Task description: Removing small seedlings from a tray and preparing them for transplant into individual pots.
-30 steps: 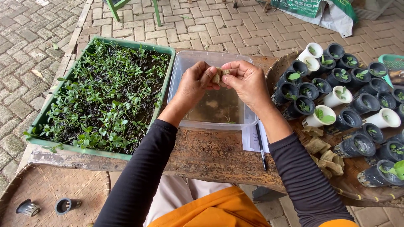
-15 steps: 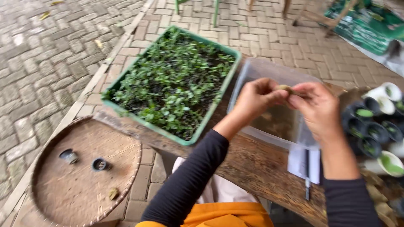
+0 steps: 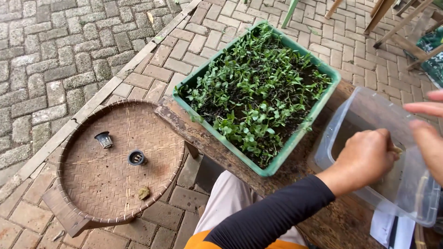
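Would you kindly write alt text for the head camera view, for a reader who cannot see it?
A person's left hand pinches a small tan piece over a clear plastic tub on a worn wooden table, the right hand beside it. Left of the tub sits a green rectangular seedling tray; a round woven bamboo tray holding two small black pots lies on the brick paving.

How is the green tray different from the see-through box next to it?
The green tray is solid green plastic, while the clear box is see-through. The green tray is packed with dark soil and little green seedlings; the clear box holds no plants, only something brownish at the bottom. The left hand reaches into the clear box, and no hand touches the green tray. Both are rectangular and sit on the wooden table.
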